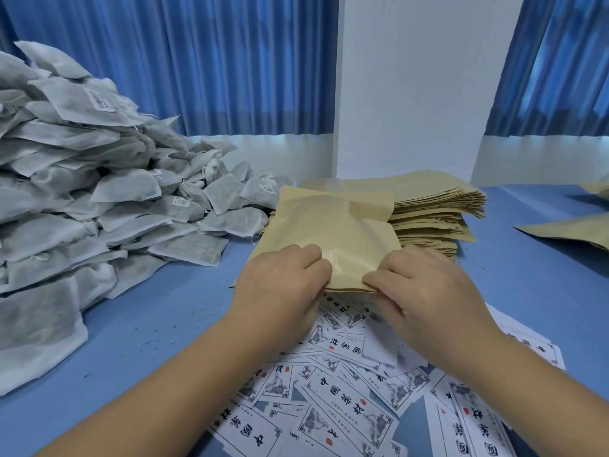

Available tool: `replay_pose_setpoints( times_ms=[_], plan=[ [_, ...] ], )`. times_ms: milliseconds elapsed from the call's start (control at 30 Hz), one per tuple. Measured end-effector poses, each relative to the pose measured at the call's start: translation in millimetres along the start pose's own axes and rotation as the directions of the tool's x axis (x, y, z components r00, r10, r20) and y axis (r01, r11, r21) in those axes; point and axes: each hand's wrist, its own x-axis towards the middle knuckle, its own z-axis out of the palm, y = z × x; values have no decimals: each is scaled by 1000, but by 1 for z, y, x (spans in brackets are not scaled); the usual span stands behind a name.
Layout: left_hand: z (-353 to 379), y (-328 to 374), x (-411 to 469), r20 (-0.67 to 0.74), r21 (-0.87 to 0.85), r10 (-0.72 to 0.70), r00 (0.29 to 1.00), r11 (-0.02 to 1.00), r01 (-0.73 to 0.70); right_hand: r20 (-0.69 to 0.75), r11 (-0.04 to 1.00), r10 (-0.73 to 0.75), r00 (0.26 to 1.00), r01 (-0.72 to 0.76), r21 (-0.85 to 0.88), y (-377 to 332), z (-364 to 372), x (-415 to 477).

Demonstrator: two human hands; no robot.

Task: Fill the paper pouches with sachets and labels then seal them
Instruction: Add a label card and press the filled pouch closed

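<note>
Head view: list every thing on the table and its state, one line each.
pouch: bulging, near edge held by both hands; seal cannot be told
left hand: grips the pouch's near edge
right hand: pinches the pouch's near edge
pouch stack: flat, piled behind the held pouch
sachets: heaped loose at the left
labels: scattered, overlapping, under the forearms

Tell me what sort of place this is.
Probably a hand-packing workroom: heaped sachets, stacked paper pouches and loose printed labels on a blue table; left hand and right hand pinch one pouch.
</note>
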Motion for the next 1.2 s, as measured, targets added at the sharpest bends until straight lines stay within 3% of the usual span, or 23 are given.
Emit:
replay_pose_setpoints(
  times_ms=[167, 533, 700, 867, 967, 1033, 1100, 1167, 1200],
  plan=[
    [4, 10, 1, 27, 13, -2, 1000, 1000, 1, -62, 999, -33, 998, 31, -27, -9, 6, 5],
    [4, 4, 0, -46, 2, 25, 999, 1000, -25, -52, 999, -23, 998, 25, 28, -7, 6, 2],
    [2, -2, -3, -74, 9, 54, 996, 999, -53, -119, 992, 115, 986, -108, 64, 4, 5, -1],
    [-11, -35, -7, -139, 70, -39, 990, 996, 49, -112, 964, 266, 957, -263, 43, 25, -4, -7],
    [-8, -42, -10, -205, 51, -65, 977, 996, 77, -8, 959, 266, 964, -264, 103, 28, -6, -10],
    [0, -43, -13, -226, 27, -84, 971, 995, 92, 111, 853, 404, 908, -418, 312, 24, -9, -8],
    [8, -44, -17, -215, -74, -185, 959, 982, 173, 160, 662, 592, 790, -590, 462, 27, -8, -4],
    [15, -45, -18, -177, -231, -360, 916, 920, 317, 302, 379, 767, 566, -780, 497, 34, -5, -3],
    [16, -44, -18, -160, -308, -441, 883, 872, 379, 452, 128, 789, 417, -830, 542, 37, -4, -3]
  ],
)
